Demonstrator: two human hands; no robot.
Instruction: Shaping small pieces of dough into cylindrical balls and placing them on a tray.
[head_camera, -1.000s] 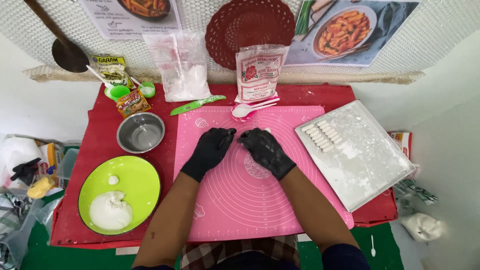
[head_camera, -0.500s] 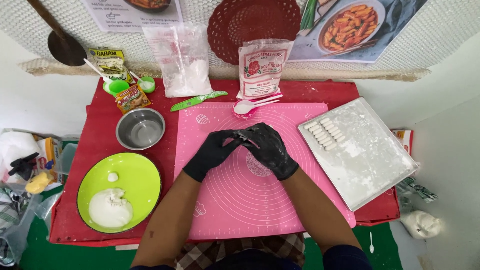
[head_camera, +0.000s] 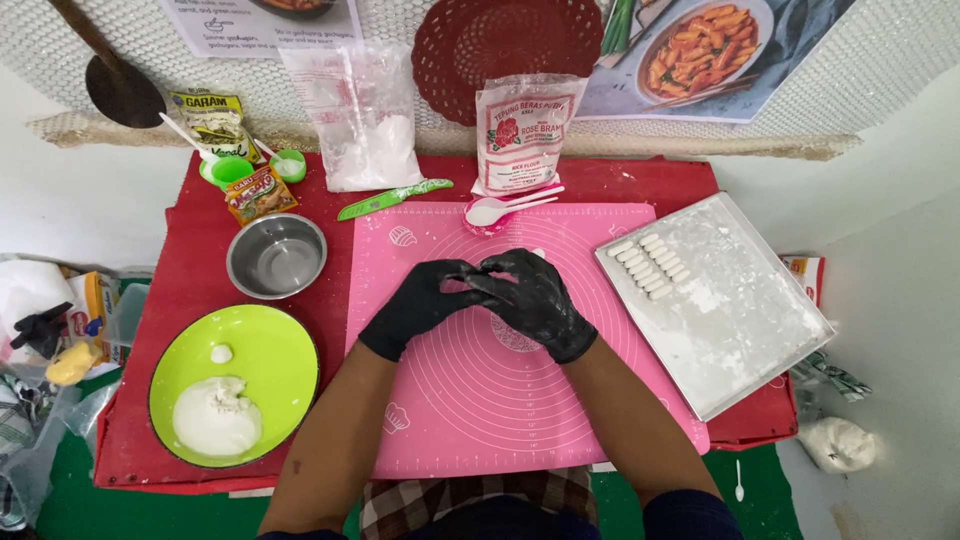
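Observation:
Both my hands wear black gloves and meet over the upper middle of the pink silicone mat (head_camera: 480, 400). My left hand (head_camera: 420, 305) has its fingers curled against the fingertips of my right hand (head_camera: 535, 300), which overlaps them. A small white bit of dough (head_camera: 538, 253) shows just beyond the right hand's knuckles. Whatever lies between the fingers is hidden. To the right, a floured metal tray (head_camera: 740, 320) holds a row of several short white dough sticks (head_camera: 650, 265).
On the red cloth, at left, are a green plate (head_camera: 270, 350) with a dough lump (head_camera: 215, 415) and a steel bowl (head_camera: 276, 255). Behind the mat are a green knife (head_camera: 390, 198), pink spoons (head_camera: 500, 207), flour bags (head_camera: 525, 130), seasoning packets and small green cups.
My hands were apart and flat on the mat a second ago. They have since drawn together, and the right hand's fingers now overlap the left's.

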